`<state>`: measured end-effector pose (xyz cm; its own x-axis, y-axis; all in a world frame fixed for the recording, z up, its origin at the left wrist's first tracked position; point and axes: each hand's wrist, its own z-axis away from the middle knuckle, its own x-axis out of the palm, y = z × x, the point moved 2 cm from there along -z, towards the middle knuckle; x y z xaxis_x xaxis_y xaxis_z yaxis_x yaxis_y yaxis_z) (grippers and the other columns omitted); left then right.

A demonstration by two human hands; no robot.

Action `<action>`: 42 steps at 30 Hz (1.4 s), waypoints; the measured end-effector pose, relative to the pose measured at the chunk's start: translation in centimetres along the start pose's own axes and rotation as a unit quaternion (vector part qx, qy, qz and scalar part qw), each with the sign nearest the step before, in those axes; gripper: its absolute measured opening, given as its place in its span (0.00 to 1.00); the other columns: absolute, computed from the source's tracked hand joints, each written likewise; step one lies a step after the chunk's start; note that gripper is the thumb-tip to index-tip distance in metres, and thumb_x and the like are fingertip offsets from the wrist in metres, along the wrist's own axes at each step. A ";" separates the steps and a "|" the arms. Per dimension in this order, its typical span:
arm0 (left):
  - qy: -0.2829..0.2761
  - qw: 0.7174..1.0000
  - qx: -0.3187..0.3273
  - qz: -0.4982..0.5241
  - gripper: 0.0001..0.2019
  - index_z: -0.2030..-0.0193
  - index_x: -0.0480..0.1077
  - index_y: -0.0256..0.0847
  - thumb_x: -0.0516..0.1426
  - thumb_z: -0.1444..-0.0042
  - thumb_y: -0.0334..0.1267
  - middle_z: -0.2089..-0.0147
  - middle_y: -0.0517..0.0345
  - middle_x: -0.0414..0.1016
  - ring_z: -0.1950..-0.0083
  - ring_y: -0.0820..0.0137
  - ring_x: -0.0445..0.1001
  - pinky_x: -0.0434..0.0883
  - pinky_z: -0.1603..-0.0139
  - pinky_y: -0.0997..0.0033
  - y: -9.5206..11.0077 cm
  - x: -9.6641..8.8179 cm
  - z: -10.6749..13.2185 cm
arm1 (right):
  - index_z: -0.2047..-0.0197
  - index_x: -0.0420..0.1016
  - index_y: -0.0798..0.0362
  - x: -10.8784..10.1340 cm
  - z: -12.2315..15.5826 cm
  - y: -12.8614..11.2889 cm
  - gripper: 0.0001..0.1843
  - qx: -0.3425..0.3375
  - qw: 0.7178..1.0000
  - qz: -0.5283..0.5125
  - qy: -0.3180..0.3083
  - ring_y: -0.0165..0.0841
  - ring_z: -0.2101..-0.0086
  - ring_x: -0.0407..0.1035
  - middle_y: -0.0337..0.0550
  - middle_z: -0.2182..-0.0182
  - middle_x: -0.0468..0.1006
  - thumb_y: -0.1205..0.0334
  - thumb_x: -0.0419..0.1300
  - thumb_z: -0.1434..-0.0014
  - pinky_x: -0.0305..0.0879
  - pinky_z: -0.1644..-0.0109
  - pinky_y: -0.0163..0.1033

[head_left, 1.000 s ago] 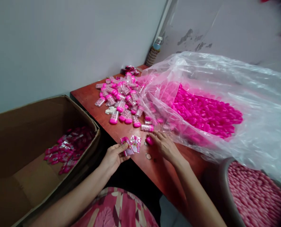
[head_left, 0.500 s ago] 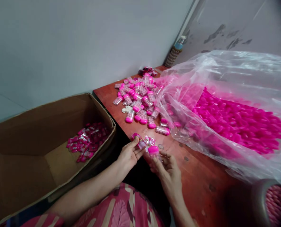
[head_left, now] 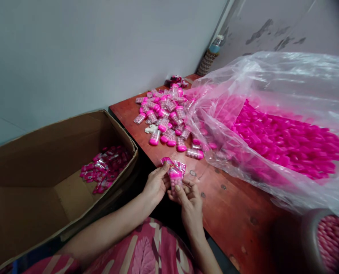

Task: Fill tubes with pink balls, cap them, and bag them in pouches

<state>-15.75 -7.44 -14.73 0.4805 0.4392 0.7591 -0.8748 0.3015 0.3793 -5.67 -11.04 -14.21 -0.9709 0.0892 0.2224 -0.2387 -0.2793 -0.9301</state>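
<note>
My left hand (head_left: pixel 155 187) pinches a pink printed plastic wrapper (head_left: pixel 166 160) between thumb and fingers. In my right hand (head_left: pixel 191 203) is a small clear bottle (head_left: pixel 175 186) of pink balls, its pink cap pointing up toward the wrapper. The cap end meets the wrapper; how far it sits inside I cannot tell. Just behind, another printed wrapper (head_left: pixel 181 166) shows at the table edge. Beyond my hands lies a heap of similar capped bottles (head_left: pixel 169 110).
A cardboard box (head_left: pixel 43 125) at left holds shiny pink packets (head_left: pixel 105 167). On the red table (head_left: pixel 229 213) lies a big clear plastic bag (head_left: pixel 286 87) of pink caps (head_left: pixel 283 144). A container (head_left: pixel 309 236) of pink balls stands front right; a wrapped bottle (head_left: pixel 209 57) stands at the back.
My right hand has moved left and brought the bottle up against the wrapper in my left hand. Before, the bottle was apart from it. My left hand has stayed nearly in place.
</note>
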 end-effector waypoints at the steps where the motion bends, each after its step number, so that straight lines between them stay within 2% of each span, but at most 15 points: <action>1: -0.006 1.000 0.003 -0.008 0.12 0.70 0.68 0.34 0.63 0.58 0.40 0.72 0.57 0.73 0.72 0.73 0.72 0.69 0.69 0.74 0.1 -0.1 0.0 | 0.58 0.59 0.50 -0.1 -0.1 0.0 0.16 -0.001 1.000 -0.002 0.000 0.32 0.73 0.72 0.36 0.72 0.73 0.59 0.60 0.49 0.72 0.69 0.39; 4: -0.035 0.998 0.004 -0.048 0.14 0.69 0.68 0.34 0.62 0.56 0.43 0.71 0.55 0.73 0.71 0.72 0.71 0.69 0.68 0.72 0.3 -0.1 0.0 | 0.59 0.59 0.50 -0.2 -0.1 0.2 0.16 -0.025 0.999 0.010 0.017 0.32 0.72 0.72 0.37 0.71 0.73 0.60 0.60 0.48 0.72 0.69 0.39; 8: -0.070 0.993 0.019 -0.098 0.13 0.67 0.69 0.33 0.63 0.58 0.37 0.71 0.57 0.72 0.72 0.74 0.70 0.67 0.68 0.75 0.3 0.2 0.1 | 0.58 0.59 0.50 -0.3 0.0 0.3 0.15 -0.072 0.995 0.058 0.025 0.30 0.71 0.71 0.38 0.69 0.73 0.61 0.60 0.48 0.72 0.67 0.38; 11: -0.072 0.992 0.006 -0.102 0.13 0.66 0.69 0.32 0.63 0.58 0.35 0.72 0.57 0.71 0.73 0.75 0.69 0.66 0.69 0.75 0.2 0.2 0.1 | 0.58 0.59 0.51 -0.4 0.2 0.5 0.15 -0.091 0.993 0.075 0.027 0.29 0.73 0.71 0.38 0.69 0.72 0.61 0.59 0.48 0.71 0.67 0.38; 14: -0.069 0.991 -0.015 -0.116 0.13 0.70 0.69 0.31 0.64 0.59 0.37 0.75 0.57 0.70 0.76 0.76 0.67 0.66 0.71 0.75 0.2 0.2 0.1 | 0.59 0.59 0.51 -0.5 0.2 0.5 0.15 -0.102 0.991 0.085 0.035 0.29 0.73 0.71 0.37 0.69 0.71 0.62 0.60 0.48 0.71 0.68 0.37; 17: -0.066 0.986 -0.016 -0.150 0.14 0.74 0.68 0.30 0.64 0.61 0.40 0.77 0.58 0.69 0.77 0.76 0.67 0.66 0.71 0.74 0.4 0.0 0.0 | 0.60 0.59 0.50 -0.5 0.1 0.4 0.15 -0.092 0.993 0.066 0.029 0.30 0.73 0.72 0.36 0.70 0.72 0.62 0.60 0.48 0.72 0.68 0.37; 22: -0.063 0.973 0.022 -0.222 0.15 0.81 0.67 0.31 0.64 0.61 0.42 0.81 0.59 0.68 0.78 0.76 0.66 0.65 0.71 0.73 1.0 -0.1 -0.3 | 0.62 0.57 0.50 -0.4 -0.1 0.5 0.15 -0.022 0.999 -0.026 -0.014 0.31 0.75 0.72 0.33 0.74 0.72 0.60 0.60 0.49 0.73 0.72 0.39; 25: -0.064 0.962 0.049 -0.262 0.13 0.81 0.68 0.31 0.65 0.62 0.40 0.80 0.58 0.69 0.77 0.75 0.67 0.66 0.70 0.73 1.0 0.0 -0.2 | 0.62 0.57 0.50 -0.5 -0.1 0.7 0.15 -0.049 0.999 0.004 0.009 0.32 0.74 0.72 0.34 0.74 0.72 0.61 0.60 0.49 0.73 0.70 0.39; 27: -0.063 0.961 0.045 -0.267 0.13 0.81 0.69 0.31 0.65 0.62 0.40 0.79 0.56 0.70 0.76 0.73 0.69 0.67 0.69 0.72 0.9 0.1 0.0 | 0.62 0.59 0.51 -0.7 0.0 0.7 0.15 -0.087 0.994 0.051 0.037 0.32 0.72 0.73 0.36 0.72 0.73 0.61 0.61 0.50 0.73 0.67 0.39; 29: -0.065 0.964 0.031 -0.257 0.13 0.81 0.69 0.31 0.64 0.62 0.40 0.79 0.56 0.70 0.76 0.73 0.69 0.67 0.70 0.73 0.9 0.2 0.1 | 0.63 0.60 0.51 -0.7 0.0 0.7 0.15 -0.097 0.992 0.063 0.045 0.32 0.71 0.73 0.37 0.72 0.74 0.61 0.62 0.50 0.73 0.67 0.39; 33: -0.064 0.968 0.020 -0.242 0.13 0.81 0.68 0.31 0.64 0.61 0.40 0.81 0.59 0.68 0.79 0.76 0.66 0.65 0.74 0.76 0.9 0.1 0.1 | 0.63 0.58 0.50 -0.4 -0.1 0.7 0.15 -0.016 0.999 -0.049 -0.008 0.31 0.77 0.72 0.33 0.76 0.73 0.59 0.61 0.49 0.72 0.74 0.37; 35: -0.066 0.966 0.024 -0.248 0.13 0.81 0.68 0.31 0.64 0.61 0.40 0.81 0.59 0.68 0.79 0.76 0.66 0.65 0.74 0.75 0.9 0.1 0.1 | 0.64 0.57 0.50 -0.3 -0.2 0.7 0.14 -0.007 0.998 -0.065 -0.014 0.30 0.78 0.72 0.32 0.77 0.72 0.59 0.61 0.49 0.72 0.75 0.36; 40: -0.059 0.965 0.025 -0.255 0.13 0.79 0.69 0.31 0.64 0.62 0.41 0.79 0.56 0.70 0.78 0.75 0.67 0.65 0.74 0.74 0.6 0.2 0.3 | 0.64 0.60 0.51 -0.3 0.2 0.6 0.14 -0.092 0.993 0.056 0.039 0.31 0.73 0.72 0.37 0.72 0.74 0.60 0.62 0.50 0.72 0.67 0.38; 42: -0.060 0.968 0.009 -0.244 0.13 0.78 0.70 0.31 0.64 0.61 0.41 0.79 0.56 0.70 0.79 0.75 0.66 0.64 0.74 0.74 0.5 0.3 0.5 | 0.64 0.61 0.51 -0.2 0.3 0.6 0.14 -0.094 0.993 0.058 0.033 0.31 0.73 0.72 0.38 0.72 0.74 0.60 0.62 0.51 0.71 0.67 0.38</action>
<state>-16.13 -7.60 -14.03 0.8269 0.1468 0.5428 -0.5472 0.4323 0.7167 -5.59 -11.52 -14.75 -0.9866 0.1318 0.0965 -0.1110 -0.1076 -0.9880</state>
